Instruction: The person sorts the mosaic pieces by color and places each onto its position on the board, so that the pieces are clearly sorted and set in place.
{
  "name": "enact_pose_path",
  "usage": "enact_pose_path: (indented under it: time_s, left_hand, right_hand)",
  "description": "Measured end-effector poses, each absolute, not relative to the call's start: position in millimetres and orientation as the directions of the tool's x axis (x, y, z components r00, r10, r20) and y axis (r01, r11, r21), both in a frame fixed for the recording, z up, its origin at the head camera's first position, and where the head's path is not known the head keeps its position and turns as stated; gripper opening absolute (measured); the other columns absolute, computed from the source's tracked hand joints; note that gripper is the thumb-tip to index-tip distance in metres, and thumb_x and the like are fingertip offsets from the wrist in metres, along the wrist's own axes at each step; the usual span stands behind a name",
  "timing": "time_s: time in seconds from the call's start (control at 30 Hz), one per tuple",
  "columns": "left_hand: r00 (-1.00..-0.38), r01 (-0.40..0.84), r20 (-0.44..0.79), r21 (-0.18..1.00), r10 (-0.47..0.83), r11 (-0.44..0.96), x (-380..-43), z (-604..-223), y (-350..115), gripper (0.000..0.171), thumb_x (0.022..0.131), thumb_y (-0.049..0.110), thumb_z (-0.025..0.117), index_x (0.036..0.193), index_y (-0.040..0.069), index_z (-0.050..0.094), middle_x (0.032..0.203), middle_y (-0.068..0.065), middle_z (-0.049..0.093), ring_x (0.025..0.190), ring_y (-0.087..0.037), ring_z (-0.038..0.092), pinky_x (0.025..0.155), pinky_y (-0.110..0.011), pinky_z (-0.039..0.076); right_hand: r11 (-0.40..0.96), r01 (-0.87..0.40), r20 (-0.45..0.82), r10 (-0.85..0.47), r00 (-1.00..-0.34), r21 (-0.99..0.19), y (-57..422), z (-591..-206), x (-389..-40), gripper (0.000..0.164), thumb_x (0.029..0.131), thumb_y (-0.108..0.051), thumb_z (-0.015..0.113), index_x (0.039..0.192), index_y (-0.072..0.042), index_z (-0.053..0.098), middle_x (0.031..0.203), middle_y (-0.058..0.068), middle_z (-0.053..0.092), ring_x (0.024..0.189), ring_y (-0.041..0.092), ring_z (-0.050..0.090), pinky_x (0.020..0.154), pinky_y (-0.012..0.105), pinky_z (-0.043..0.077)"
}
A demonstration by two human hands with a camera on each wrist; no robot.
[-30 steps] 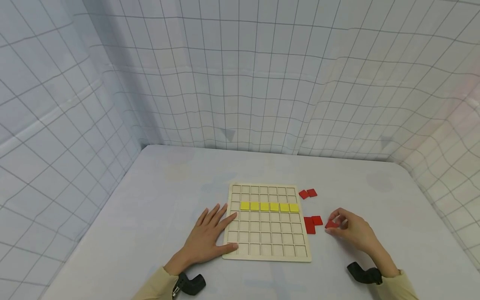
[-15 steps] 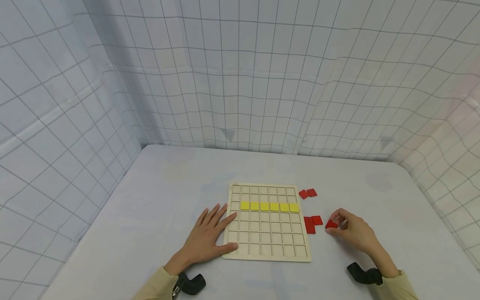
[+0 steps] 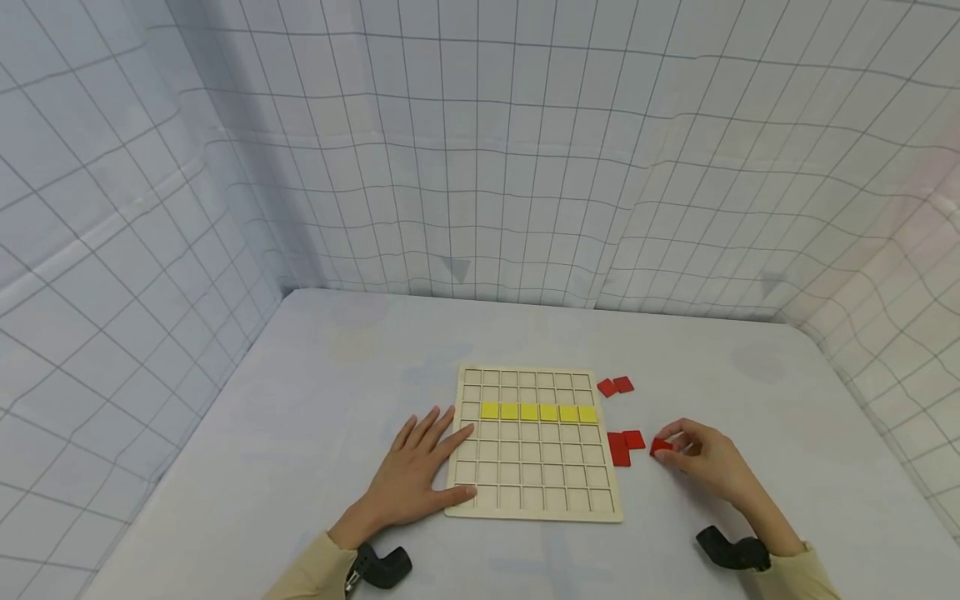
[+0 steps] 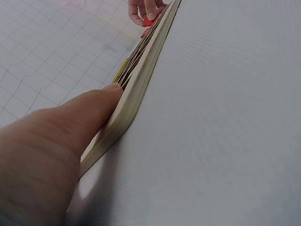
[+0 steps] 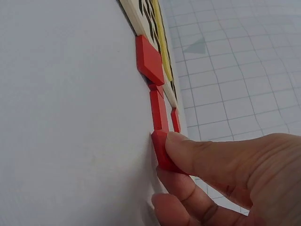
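Note:
A pale wooden grid board (image 3: 540,475) lies on the table with a row of yellow square tiles (image 3: 528,412) in its upper part. My left hand (image 3: 408,479) rests with spread fingers over the board's left edge; in the left wrist view its thumb (image 4: 89,108) lies on the frame. To the right of the board, my right hand (image 3: 708,458) pinches a red square tile (image 3: 661,447) between thumb and fingers, close to the table. The right wrist view shows this red tile (image 5: 162,153) under the thumb, its far side hidden by the fingers.
Several loose red tiles lie beside the board's right edge: a near group (image 3: 619,450), partly overlapping the frame, and a far pair (image 3: 623,384). White cloth walls with a grid pattern (image 3: 525,167) surround the white table (image 3: 360,350) at the back and sides.
My right thumb has shifted slightly on the red tile, which has turned a little and moved slightly left. My left hand and the board have stayed in place.

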State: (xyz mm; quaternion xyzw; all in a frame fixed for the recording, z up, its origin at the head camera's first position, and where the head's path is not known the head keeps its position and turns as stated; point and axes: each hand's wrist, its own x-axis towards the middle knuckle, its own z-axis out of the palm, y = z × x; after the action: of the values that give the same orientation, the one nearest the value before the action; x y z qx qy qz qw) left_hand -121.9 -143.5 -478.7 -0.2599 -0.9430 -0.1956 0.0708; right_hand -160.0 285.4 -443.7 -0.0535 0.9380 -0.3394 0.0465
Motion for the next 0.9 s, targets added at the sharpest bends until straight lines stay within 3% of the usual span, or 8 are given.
enact_pose_path:
  time_s: [0.3, 0.9]
  left_hand:
    - [-0.855, 0.518, 0.233, 0.344, 0.463, 0.783, -121.5, -475.9, -143.1, 0.081, 0.084, 0.065, 0.055, 0.149, 0.022, 0.035, 0.155, -0.009, 0.022, 0.142, -0.029, 0.013, 0.112, -0.051, 0.006]
    - [-0.85, 0.525, 0.241, 0.331, 0.468, 0.784, -121.7, -477.8, -144.3, 0.08, 0.084, 0.066, 0.054, 0.149, 0.023, 0.035, 0.155, -0.009, 0.022, 0.142, -0.029, 0.013, 0.112, -0.051, 0.006]
  right_hand:
    - [0.712, -0.115, 0.004, -0.156, -0.988, -0.692, 274.8, -436.5, -160.3, 0.022, 0.08, -0.013, 0.077, 0.093, -0.005, 0.061, 0.077, 0.003, 0.056, 0.063, 0.019, 0.051, 0.049, 0.025, 0.045]
    - [0.64, -0.218, 0.034, -0.287, -0.957, -0.736, 207.7, -422.0, -178.6, 0.022, 0.077, -0.022, 0.081, 0.08, -0.012, 0.061, 0.076, -0.002, 0.057, 0.063, 0.017, 0.052, 0.047, 0.025, 0.042]
